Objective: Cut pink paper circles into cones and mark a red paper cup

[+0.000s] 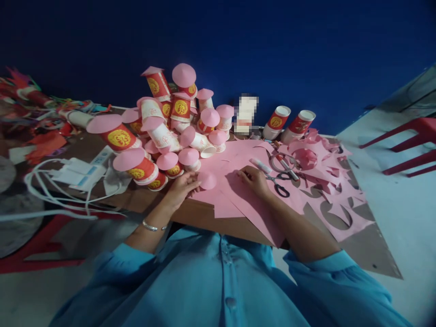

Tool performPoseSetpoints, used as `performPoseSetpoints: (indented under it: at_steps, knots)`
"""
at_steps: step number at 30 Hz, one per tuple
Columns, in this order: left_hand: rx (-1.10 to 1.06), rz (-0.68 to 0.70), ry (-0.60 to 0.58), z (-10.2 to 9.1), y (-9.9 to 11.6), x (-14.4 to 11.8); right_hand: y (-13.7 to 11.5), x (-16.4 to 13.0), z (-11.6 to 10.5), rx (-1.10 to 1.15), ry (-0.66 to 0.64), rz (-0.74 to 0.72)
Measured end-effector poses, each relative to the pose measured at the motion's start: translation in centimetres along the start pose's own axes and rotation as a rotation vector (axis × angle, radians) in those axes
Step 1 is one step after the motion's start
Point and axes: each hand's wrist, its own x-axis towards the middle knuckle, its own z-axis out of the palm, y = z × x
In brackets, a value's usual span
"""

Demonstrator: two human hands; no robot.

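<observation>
Left hand [182, 185] lies low on the counter [143, 202], fingers [193, 183] stretched toward a small pink paper cone [207, 180] and touching its near edge; fingers loosely together, whether they actually pinch the cone cannot be told. Right hand [254, 179] rests palm-down on a pink paper sheet [245, 204], fingers curled together against the paper; nothing visibly clamped between them. The cone sits between the two hands, just beside the left fingers and near the right ones, on the pink sheet.

Just beyond the right fingers: a glue stick [260, 166] lying flat, then scissors [279, 184] with dark handles, blades apart, touching the sheet; a red-and-white pen [286, 167] lies across a ring-shaped paper offcut close by. Further out on that side, pink scraps [335, 200] with round holes cut from them spread over the counter; two red-and-white paper cups [289, 122] lie tilted behind them.

Beyond the left fingers: a heap of paper cups capped with pink cones [170, 127], stacked in disorder, some upright, some tipped; nearest capped cups almost touch the left hand. Well off to the left side, a white power strip with cables [80, 175]; behind it red paper craft pieces [37, 113], blurred. Blue sleeves cover both forearms; a thin bracelet [151, 226] circles the left wrist.
</observation>
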Motion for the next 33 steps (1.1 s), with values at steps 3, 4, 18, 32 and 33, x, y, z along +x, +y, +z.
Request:
performPoseSetpoints:
  at_steps: [3,4,18,32,33]
  knots:
    - [0.064,0.028,0.032,-0.8,-0.3,-0.1,0.1,0.0,0.0,-0.034,-0.009,-0.01]
    - [0.081,0.038,0.04,-1.0,-0.2,-0.1,0.1,0.0,0.1,-0.041,-0.011,-0.012]
    - [0.063,0.116,0.087,-1.6,-1.0,-0.4,0.1,0.1,0.1,-0.042,-0.011,-0.014]
    - [-0.099,0.16,-0.235,3.7,4.3,1.8,-3.2,1.1,-0.9,0.712,-0.26,0.38]
    - [-0.097,0.174,-0.259,4.2,4.6,2.2,-3.3,1.0,-1.3,0.73,-0.248,0.388]
